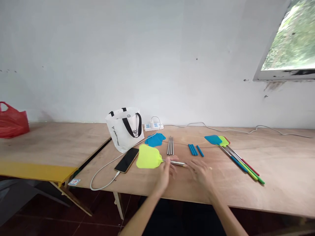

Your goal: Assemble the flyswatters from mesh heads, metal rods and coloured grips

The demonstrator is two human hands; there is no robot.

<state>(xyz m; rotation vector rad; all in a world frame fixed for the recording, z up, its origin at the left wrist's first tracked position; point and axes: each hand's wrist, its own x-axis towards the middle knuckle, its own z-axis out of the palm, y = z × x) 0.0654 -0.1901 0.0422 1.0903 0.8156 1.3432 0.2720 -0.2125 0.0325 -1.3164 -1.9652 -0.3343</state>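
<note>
A fly swatter with a yellow-green head [149, 157] and a metal rod [179, 163] is level across the front of me, its head to the left. My left hand [165, 173] is closed around the rod close to the head. At the other end, my right hand [201, 171] is wrapped over the handle, slightly blurred; a small yellowish tip shows past it. Beyond my hands lie several metal rods [170, 146], several blue handle tubes [193, 149] and blue swatter heads [155, 140]. To the right, several swatters [233, 157] with coloured handles lie in a pile.
A phone [127, 160] with a white charging cable [103, 187] lies at left. Behind it stand a white tote bag [125, 131] and a power strip [153, 126] against the wall. A red bag [13, 121] sits on the neighbouring table [61, 137].
</note>
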